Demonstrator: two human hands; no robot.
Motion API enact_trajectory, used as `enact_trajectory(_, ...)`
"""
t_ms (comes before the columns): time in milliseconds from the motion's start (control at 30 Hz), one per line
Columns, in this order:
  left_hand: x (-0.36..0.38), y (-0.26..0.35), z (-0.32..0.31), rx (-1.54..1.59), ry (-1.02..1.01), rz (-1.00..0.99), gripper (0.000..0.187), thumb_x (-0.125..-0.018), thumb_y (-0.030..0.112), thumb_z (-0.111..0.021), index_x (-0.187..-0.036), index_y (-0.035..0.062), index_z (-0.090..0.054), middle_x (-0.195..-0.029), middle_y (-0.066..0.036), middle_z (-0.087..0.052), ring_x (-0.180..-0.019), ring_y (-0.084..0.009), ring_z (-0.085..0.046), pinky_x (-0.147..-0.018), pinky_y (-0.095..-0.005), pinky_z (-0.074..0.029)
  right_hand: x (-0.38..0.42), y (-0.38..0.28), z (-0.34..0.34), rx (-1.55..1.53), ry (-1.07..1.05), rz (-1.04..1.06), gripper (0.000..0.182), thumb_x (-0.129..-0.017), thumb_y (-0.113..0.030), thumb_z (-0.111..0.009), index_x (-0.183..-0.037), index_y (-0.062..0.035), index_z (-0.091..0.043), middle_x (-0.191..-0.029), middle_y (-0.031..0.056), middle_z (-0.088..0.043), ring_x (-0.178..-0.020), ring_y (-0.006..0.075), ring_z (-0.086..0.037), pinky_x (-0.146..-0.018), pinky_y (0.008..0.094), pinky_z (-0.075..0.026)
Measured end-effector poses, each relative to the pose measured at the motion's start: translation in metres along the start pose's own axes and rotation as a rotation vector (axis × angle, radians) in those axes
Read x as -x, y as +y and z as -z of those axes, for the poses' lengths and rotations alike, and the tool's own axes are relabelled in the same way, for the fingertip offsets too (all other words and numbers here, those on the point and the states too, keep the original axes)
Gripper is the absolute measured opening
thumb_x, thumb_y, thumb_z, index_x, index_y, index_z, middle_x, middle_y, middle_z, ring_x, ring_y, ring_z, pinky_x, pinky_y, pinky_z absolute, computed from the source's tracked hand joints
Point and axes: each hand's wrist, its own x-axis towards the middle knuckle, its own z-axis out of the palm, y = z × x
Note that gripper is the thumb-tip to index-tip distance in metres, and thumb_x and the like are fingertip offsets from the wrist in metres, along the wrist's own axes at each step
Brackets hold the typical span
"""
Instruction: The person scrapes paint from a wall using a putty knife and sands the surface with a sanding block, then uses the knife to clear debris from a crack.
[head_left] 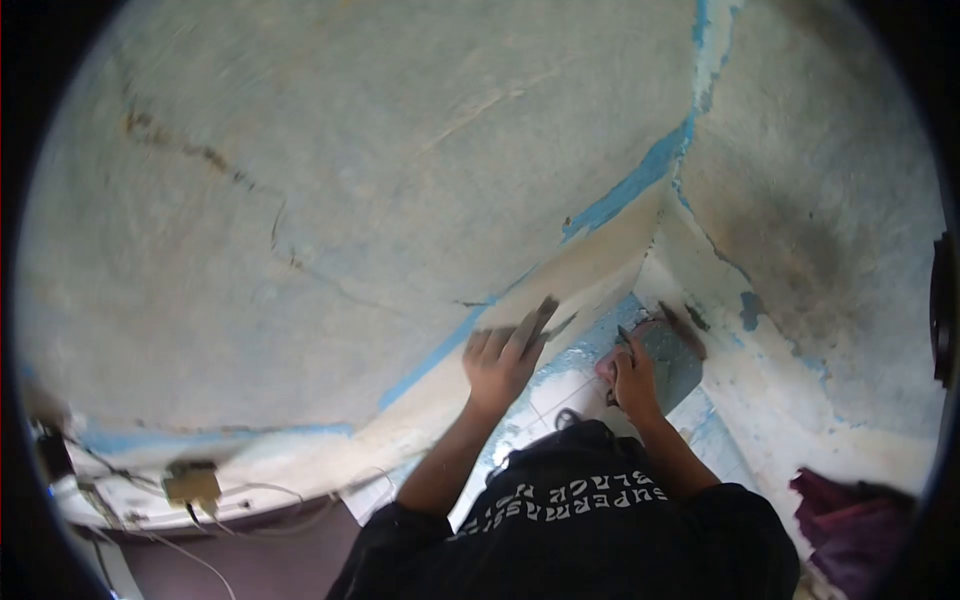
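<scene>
My left hand (500, 362) is raised against the lower band of the wall, its fingers curled and a little smeared by motion. From it juts a narrow dark scraper-like tool (547, 312), its tip close to the pale plaster strip (590, 262). To the right, my right hand (637, 380) is closed at the near edge of a grey flat piece with a rounded outline (680, 360). A pinkish patch (605, 364) shows beside its fingers. I cannot tell what the right hand grips.
Grey wall (350, 200) and stained side wall (800, 230) meet in a corner with peeling blue paint (640, 185). White floor tiles (560, 395) lie below, with blue flakes. Cables and a yellowish plug box (192, 485) are lower left; purple cloth (850, 535) lies lower right.
</scene>
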Motion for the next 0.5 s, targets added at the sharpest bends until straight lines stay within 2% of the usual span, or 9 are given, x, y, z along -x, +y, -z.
enact_trajectory(33, -0.014, 0.005, -0.009, -0.004, 0.003, -0.036, 0.051, -0.074, 0.014, -0.088, -0.123, 0.0159, -0.074, -0.083, -0.001, -0.065, -0.071, -0.0221, -0.062, -0.068, -0.0354, -0.049, -0.004, -0.003, 0.012, 0.035, -0.025, 0.000, 0.042, -0.105, -0.015, -0.052, -0.144, -0.0008, -0.056, -0.082, -0.0001, -0.055, -0.068, 0.0075, -0.050, -0.062, 0.0256, -0.044)
enact_trajectory(100, -0.036, 0.009, -0.021, -0.051, -0.077, -0.151, 0.046, -0.079, 0.014, -0.076, -0.125, 0.0180, -0.073, -0.092, -0.001, -0.063, -0.082, -0.0228, -0.061, -0.072, -0.0378, -0.049, -0.016, -0.005, 0.032, 0.117, 0.089, 0.137, 0.040, -0.108, -0.016, -0.052, -0.146, -0.0050, -0.054, -0.072, -0.0030, -0.050, -0.052, 0.0044, -0.040, -0.043, 0.0228, -0.032)
enact_trajectory(133, -0.045, 0.010, -0.028, -0.056, -0.062, -0.113, 0.046, -0.079, 0.014, -0.076, -0.125, 0.0180, -0.073, -0.092, -0.001, -0.063, -0.082, -0.0228, -0.061, -0.072, -0.0378, -0.049, -0.018, -0.018, 0.040, 0.151, 0.066, 0.138, 0.040, -0.108, -0.016, -0.052, -0.146, -0.0050, -0.054, -0.072, -0.0030, -0.050, -0.052, 0.0044, -0.040, -0.043, 0.0228, -0.032)
enact_trajectory(200, -0.060, 0.010, -0.045, -0.126, -0.167, -0.282, 0.043, -0.083, 0.017, -0.067, -0.125, 0.0190, -0.073, -0.098, -0.003, -0.058, -0.093, -0.0233, -0.058, -0.078, -0.0401, -0.048, -0.023, -0.055, 0.050, 0.077, 0.098, 0.056, 0.036, -0.109, -0.020, -0.053, -0.143, -0.0080, -0.056, -0.072, -0.0035, -0.051, -0.048, 0.0035, -0.038, -0.041, 0.0217, -0.031)
enact_trajectory(233, -0.065, 0.005, -0.052, -0.132, -0.153, -0.249, 0.043, -0.083, 0.017, -0.067, -0.125, 0.0190, -0.073, -0.098, -0.003, -0.058, -0.093, -0.0233, -0.058, -0.078, -0.0401, -0.048, -0.024, -0.073, 0.051, 0.107, 0.078, 0.059, 0.036, -0.109, -0.020, -0.053, -0.143, -0.0080, -0.056, -0.072, -0.0035, -0.051, -0.048, 0.0035, -0.038, -0.041, 0.0217, -0.031)
enact_trajectory(300, -0.068, -0.007, -0.060, -0.258, -0.134, -0.324, 0.042, -0.085, 0.019, -0.065, -0.126, 0.0196, -0.073, -0.100, -0.003, -0.054, -0.097, -0.0226, -0.055, -0.080, -0.0410, -0.047, -0.023, -0.100, 0.050, 0.043, 0.051, 0.041, 0.033, -0.110, -0.022, -0.054, -0.140, -0.0092, -0.056, -0.072, -0.0038, -0.052, -0.048, 0.0024, -0.038, -0.039, 0.0211, -0.029)
enact_trajectory(400, -0.066, -0.013, -0.032, -0.276, -0.151, -0.270, 0.035, -0.083, 0.018, -0.066, -0.117, 0.0147, -0.074, -0.098, -0.001, -0.054, -0.094, -0.0198, -0.054, -0.081, -0.0386, -0.047, -0.025, -0.115, 0.057, 0.089, -0.011, 0.075, 0.033, -0.110, -0.024, -0.054, -0.139, -0.0099, -0.056, -0.072, -0.0039, -0.052, -0.047, 0.0028, -0.038, -0.039, 0.0211, -0.029)
enact_trajectory(500, -0.045, -0.024, -0.027, -0.293, -0.129, -0.306, 0.036, -0.084, 0.019, -0.066, -0.118, 0.0139, -0.074, -0.098, 0.000, -0.054, -0.094, -0.0191, -0.053, -0.080, -0.0371, -0.046, -0.029, -0.111, 0.064, 0.101, -0.027, 0.018, 0.033, -0.110, -0.024, -0.053, -0.140, -0.0097, -0.056, -0.072, -0.0034, -0.053, -0.045, 0.0033, -0.037, -0.038, 0.0217, -0.028)
